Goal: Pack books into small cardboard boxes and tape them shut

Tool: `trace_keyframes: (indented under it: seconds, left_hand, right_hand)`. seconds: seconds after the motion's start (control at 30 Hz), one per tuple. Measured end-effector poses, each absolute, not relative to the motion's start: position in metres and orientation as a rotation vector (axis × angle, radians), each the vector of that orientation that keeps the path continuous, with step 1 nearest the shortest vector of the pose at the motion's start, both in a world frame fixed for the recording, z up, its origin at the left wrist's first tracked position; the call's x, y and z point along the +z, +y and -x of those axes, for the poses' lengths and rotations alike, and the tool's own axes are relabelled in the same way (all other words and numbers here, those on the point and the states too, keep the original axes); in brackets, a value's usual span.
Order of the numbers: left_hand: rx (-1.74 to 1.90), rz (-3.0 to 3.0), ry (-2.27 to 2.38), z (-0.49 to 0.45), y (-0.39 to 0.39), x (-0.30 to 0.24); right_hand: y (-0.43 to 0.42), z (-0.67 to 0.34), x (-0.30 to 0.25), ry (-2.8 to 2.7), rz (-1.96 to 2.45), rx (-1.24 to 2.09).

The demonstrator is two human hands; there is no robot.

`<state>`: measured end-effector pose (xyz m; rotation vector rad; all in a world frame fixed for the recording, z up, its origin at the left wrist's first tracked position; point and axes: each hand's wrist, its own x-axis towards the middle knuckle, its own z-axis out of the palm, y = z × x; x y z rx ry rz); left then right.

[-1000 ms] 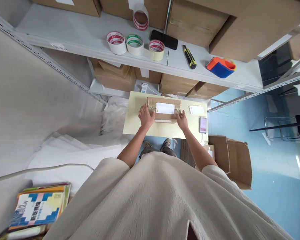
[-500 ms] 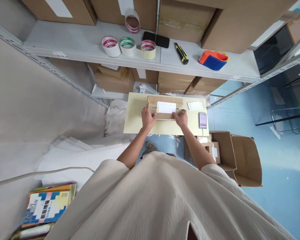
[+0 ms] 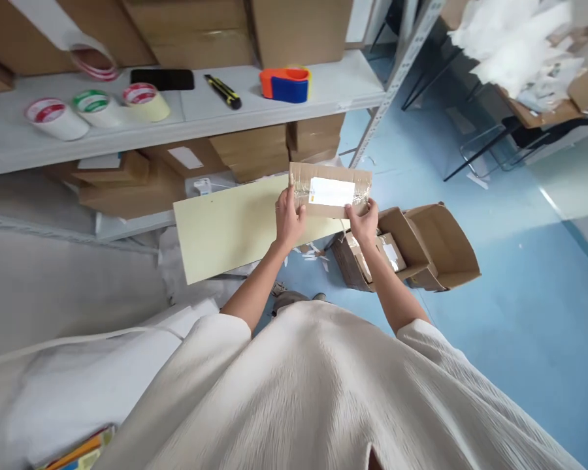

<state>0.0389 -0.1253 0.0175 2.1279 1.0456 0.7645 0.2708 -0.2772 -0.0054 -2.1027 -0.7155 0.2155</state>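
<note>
Cardboard parcel (image 3: 331,190), hands (image 3: 289,219) at opposite ends, arms (image 3: 255,281) stretched forward

Parcel (image 3: 330,171): brown
Label (image 3: 330,191): white, small yellow patch
Counter (image 3: 225,228): pale yellow
Cutter (image 3: 224,91): black and yellow
Dispenser (image 3: 287,86): orange, blue
Shelf (image 3: 343,75): light grey
Floor (image 3: 509,281): blue
</note>
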Motion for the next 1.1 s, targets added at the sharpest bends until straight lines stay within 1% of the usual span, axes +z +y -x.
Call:
trace_keyframes:
  seconds: [0.17, 0.27, 0.37, 0.5, 0.63, 0.83, 0.97, 1.1]
  left_hand:
    - [0.644, -2.188, 0.720, -0.129, -0.177, 0.023]
    - [0.546, -2.201, 0.577, -0.174, -0.210, 0.018]
    - [0.436, -2.209, 0.461, -0.208, -0.238, 0.004]
    - [0.239, -2.199, 0.371, -0.237, -0.265, -0.024]
    - [0.057, -2.145, 0.307, -0.259, -0.285, -0.056]
    - [-0.196, -2.074, 0.243, -0.277, -0.301, -0.100]
    - [-0.259, -2.011, 0.268, -0.282, -0.296, -0.127]
    - [-0.303, -1.979, 0.334, -0.290, -0.290, -0.141]
  right_hand:
    - [-0.381, -0.328, 0.016, -0.506, 2.080, 0.050]
    - [-0.438, -0.348, 0.020, -0.358, 2.115, -0.001]
    - [-0.482, -0.356, 0.010, -0.178, 2.183, -0.029]
    - [-0.524, -0.356, -0.019, -0.008, 2.281, -0.065]
    - [-0.555, -0.354, -0.047, 0.105, 2.353, -0.050]
    - [-0.576, -0.350, -0.072, 0.298, 2.377, 0.063]
    - [-0.573, -0.346, -0.086, 0.327, 2.359, 0.114]
    - [-0.564, -0.344, -0.098, 0.278, 2.353, 0.200]
